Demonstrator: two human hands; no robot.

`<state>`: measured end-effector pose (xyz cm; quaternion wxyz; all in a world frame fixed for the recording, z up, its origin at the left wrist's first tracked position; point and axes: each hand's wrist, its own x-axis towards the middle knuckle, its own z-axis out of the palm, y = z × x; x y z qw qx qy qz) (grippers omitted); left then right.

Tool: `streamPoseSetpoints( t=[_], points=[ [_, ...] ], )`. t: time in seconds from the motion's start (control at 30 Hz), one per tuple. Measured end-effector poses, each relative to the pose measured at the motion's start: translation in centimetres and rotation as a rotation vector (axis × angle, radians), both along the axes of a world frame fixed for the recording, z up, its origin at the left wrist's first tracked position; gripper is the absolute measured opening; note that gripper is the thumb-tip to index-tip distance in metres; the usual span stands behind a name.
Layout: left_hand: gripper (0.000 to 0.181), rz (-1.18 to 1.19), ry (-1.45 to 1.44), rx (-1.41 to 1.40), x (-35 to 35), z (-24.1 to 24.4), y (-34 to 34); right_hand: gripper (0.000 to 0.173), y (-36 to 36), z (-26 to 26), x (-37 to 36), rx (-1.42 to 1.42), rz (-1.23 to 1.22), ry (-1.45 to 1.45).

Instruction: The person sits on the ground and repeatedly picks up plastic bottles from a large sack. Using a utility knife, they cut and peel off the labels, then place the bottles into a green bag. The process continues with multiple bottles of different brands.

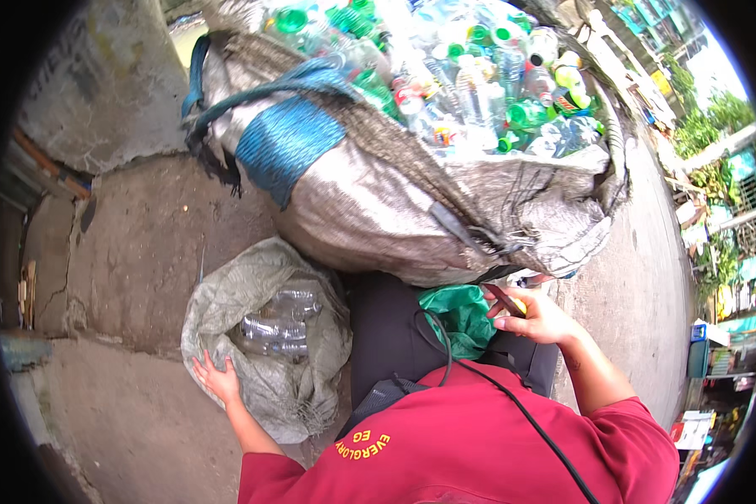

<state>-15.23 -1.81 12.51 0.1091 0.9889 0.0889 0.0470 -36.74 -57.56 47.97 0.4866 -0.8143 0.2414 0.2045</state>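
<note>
My left hand has its fingers spread at the rim of a whitish woven sack, which stands open with clear plastic bottles inside. In my right hand is a knife with a dark blade and a yellow part near my fingers. Below that hand, between my legs, lies a green plastic bag. A very large grey woven sack, patched in blue, stands before me, full of clear and green plastic bottles.
A blue rope runs along the large sack's edge. Concrete pavement lies at left beneath a concrete wall. The road runs along the right, with plants and stalls beyond it. A black cable crosses my shirt.
</note>
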Motion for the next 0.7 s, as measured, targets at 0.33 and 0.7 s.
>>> streamPoseSetpoints(
  t=[0.33,0.7],
  points=[
    [0.047,-1.112,-0.753,-0.441,9.8,41.2,-38.9,0.047,-6.9,2.3,-7.8,0.348,-0.058,-0.222],
    [0.090,-0.952,0.166,-0.533,20.0,35.4,-82.4,0.044,-14.1,0.6,-21.4,0.416,-0.631,-0.284]
  ],
)
